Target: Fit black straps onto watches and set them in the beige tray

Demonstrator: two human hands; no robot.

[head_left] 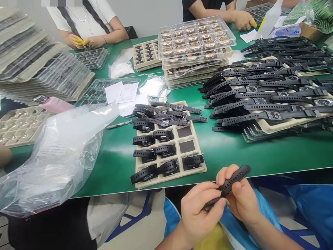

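Note:
Both hands are closed on one black watch strap (pixel 235 178), just in front of the table's near edge. My left hand (pixel 199 208) pinches its lower left part, where fingers cover whatever the strap joins. My right hand (pixel 240 198) grips the upper part, and the holed end sticks out past the thumb. Beyond them lies a beige compartment tray (pixel 187 146). Several watches with looped black straps, such as one smartwatch (pixel 194 160), sit in its pockets. Across its far rows lie watches with straps stretched out flat (pixel 169 113).
Stacked trays of watches with long straps (pixel 275 114) stand on the right. Clear trays of round watch cases (pixel 194 41) are piled at the back. A plastic bag (pixel 65 149), a pen (pixel 119 124) and a pink bottle (pixel 54 103) lie left. Two people (pixel 85 24) work opposite.

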